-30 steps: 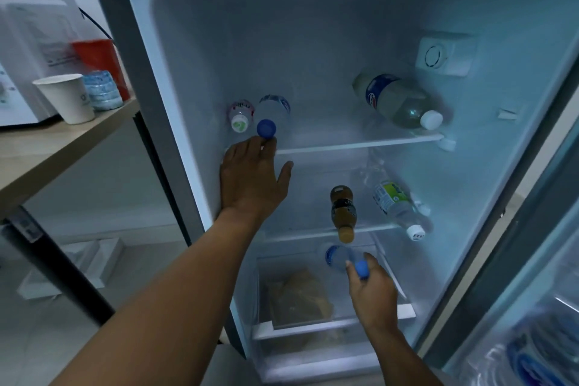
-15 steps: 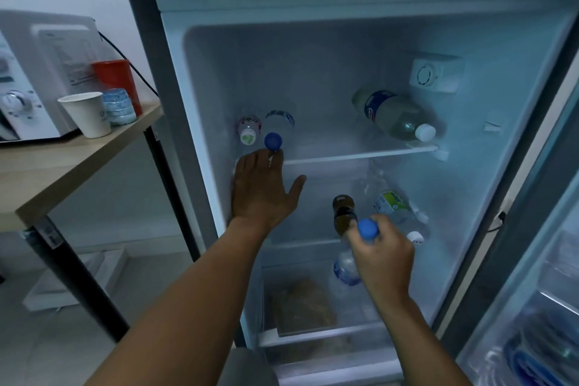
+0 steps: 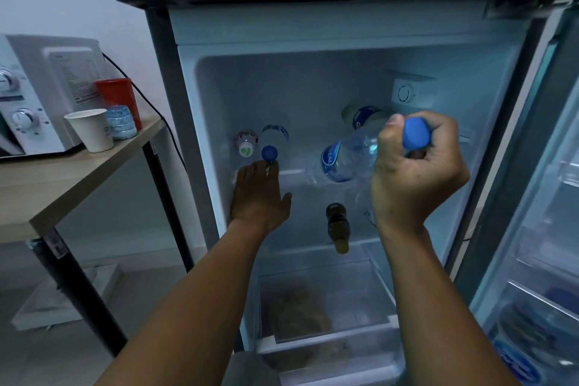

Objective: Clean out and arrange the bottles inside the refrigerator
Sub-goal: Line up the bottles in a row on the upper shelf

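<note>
Bottles lie on their sides in the open fridge (image 3: 188, 110), and one more is in my right hand (image 3: 416, 178). That clear bottle (image 3: 347, 157) sits right of centre in the frame, in front of the top shelf (image 3: 294, 172). Its long axis runs nearly level, tilted a little: the blue cap (image 3: 415, 134) points right and toward me, the base points left and into the fridge. My right grip is clenched around its neck just below the cap, thumb on top.

My left hand (image 3: 258, 194) is flat and released, fingers spread, resting on the front edge of the top shelf at centre-left. Its fingertips touch or nearly touch the blue cap of a shelf bottle (image 3: 270, 153) that lies with its cap toward me. Just left of that lies a second bottle (image 3: 247, 143), white cap toward me, pink on its label.

Behind my right hand, at the upper right of the shelf, a larger bottle (image 3: 365, 117) with a blue label is partly hidden by my fist. A brown bottle (image 3: 337, 226) lies on the lower shelf, cap toward me, between my two wrists. Below it is a clear drawer (image 3: 329, 338) with something brownish inside, too blurred to tell.

At the left of the frame a bench (image 3: 62, 172) carries a microwave (image 3: 34, 94), a paper cup (image 3: 91, 130), a red cup (image 3: 117, 97) and a stack of blue caps (image 3: 120, 122).
</note>
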Demonstrator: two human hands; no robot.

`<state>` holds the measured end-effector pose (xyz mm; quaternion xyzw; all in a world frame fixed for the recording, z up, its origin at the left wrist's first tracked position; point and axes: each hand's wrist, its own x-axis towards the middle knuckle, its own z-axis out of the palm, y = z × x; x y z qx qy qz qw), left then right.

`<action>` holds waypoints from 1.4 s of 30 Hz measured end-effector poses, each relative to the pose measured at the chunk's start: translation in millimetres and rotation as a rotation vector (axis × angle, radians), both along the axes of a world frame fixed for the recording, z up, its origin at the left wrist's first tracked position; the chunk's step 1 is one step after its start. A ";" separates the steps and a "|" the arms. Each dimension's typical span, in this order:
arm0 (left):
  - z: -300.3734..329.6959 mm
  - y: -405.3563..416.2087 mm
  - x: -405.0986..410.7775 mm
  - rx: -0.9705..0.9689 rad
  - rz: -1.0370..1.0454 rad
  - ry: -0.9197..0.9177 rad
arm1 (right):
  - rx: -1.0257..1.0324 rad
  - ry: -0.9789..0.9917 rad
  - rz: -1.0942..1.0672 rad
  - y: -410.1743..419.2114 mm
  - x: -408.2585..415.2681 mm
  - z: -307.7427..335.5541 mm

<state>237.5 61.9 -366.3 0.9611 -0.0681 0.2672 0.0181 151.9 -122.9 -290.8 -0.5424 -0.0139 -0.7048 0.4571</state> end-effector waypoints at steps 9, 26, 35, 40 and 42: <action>-2.1 -0.3 -3.5 -0.042 -0.009 -0.011 | -0.136 0.206 0.055 15.1 20.9 -34.7; -19.1 -0.6 8.1 -0.106 -0.017 -0.209 | -0.529 0.785 0.075 48.7 99.1 -48.7; -19.6 0.2 12.0 -0.102 -0.015 -0.222 | -0.599 0.762 0.031 52.7 141.8 -56.9; -17.3 -0.1 9.6 -0.116 -0.012 -0.189 | -0.566 0.818 0.158 48.9 135.8 -59.7; -16.6 0.2 8.1 -0.114 -0.007 -0.168 | -0.517 0.782 0.228 43.2 127.0 -66.5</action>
